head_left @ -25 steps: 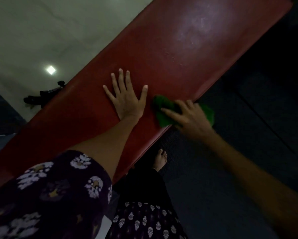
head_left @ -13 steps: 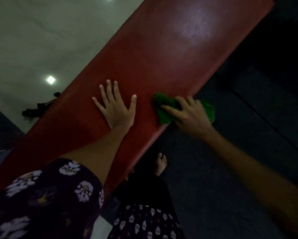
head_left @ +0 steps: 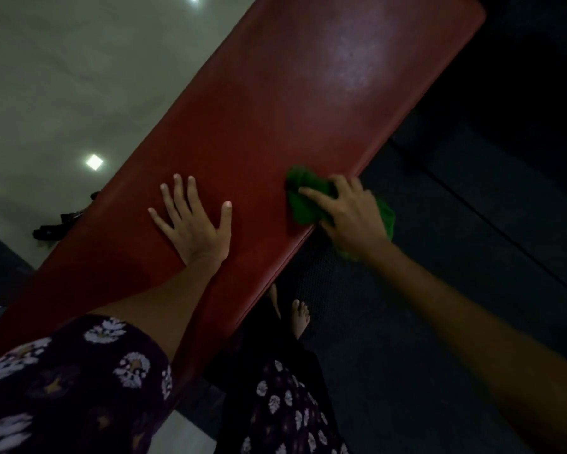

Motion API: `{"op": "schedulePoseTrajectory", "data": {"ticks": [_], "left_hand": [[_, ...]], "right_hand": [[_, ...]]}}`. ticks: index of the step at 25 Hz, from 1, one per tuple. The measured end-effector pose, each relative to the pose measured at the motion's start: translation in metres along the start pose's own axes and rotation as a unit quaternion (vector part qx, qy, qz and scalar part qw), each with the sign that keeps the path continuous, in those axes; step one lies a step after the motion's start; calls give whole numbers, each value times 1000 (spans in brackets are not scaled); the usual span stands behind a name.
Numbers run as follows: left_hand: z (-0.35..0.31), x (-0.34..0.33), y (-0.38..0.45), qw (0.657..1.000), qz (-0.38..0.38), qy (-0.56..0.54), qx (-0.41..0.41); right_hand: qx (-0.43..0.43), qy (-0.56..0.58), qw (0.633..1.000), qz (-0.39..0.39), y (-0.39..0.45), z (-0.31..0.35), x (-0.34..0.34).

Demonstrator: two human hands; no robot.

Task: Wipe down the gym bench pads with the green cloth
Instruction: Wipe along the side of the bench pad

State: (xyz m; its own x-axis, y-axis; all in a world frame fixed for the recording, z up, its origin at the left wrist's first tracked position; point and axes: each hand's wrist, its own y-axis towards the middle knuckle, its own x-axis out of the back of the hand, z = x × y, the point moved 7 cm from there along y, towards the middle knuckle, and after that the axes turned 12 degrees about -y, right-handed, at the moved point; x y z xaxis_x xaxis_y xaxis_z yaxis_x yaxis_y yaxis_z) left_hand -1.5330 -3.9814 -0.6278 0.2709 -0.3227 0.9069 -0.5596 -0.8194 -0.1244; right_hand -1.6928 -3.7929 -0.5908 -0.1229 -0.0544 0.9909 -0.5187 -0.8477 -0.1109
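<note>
1. left hand [head_left: 193, 226] lies flat on the red bench pad [head_left: 308, 103], fingers straight and spread, thumb out toward the cloth side. Likely a brace: it steadies the pad and takes body weight while the other arm works.
2. right hand [head_left: 347, 211] presses the green cloth [head_left: 303, 199] onto the pad's near long edge. Index finger runs straight across the cloth; the other fingers curl over it at the rim.
3. Cloth is bunched, part ahead of the fingertips on the pad top, part trailing behind the palm off the edge (so it covers rim and side together).
4. Whether the thumb pinches the cloth from below: can't tell, it's hidden and the light is poor.
5. Pad beyond both sets of fingertips looks dull with a hazy sheen, so I'd judge it not yet wiped.
</note>
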Motion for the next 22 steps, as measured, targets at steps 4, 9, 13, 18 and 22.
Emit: {"op": "schedulePoseTrajectory", "data": {"ticks": [4, 9, 13, 18, 22], "left_hand": [[-1, 0, 0, 1000, 4, 8, 8], [-4, 4, 2, 999, 20, 12, 31], [-27, 7, 19, 994, 15, -27, 103], [-127, -23, 66, 991, 54, -89, -79], [-198, -60, 104, 975, 109, -43, -190]], "right_hand": [[-294, 26, 955, 29, 39, -109, 15], [-21, 4, 997, 72, 46, -28, 19], [-147, -21, 988, 49, 87, -125, 30], [-125, -17, 988, 86, 99, -104, 29], [62, -51, 994, 77, 103, -108, 28]]}}
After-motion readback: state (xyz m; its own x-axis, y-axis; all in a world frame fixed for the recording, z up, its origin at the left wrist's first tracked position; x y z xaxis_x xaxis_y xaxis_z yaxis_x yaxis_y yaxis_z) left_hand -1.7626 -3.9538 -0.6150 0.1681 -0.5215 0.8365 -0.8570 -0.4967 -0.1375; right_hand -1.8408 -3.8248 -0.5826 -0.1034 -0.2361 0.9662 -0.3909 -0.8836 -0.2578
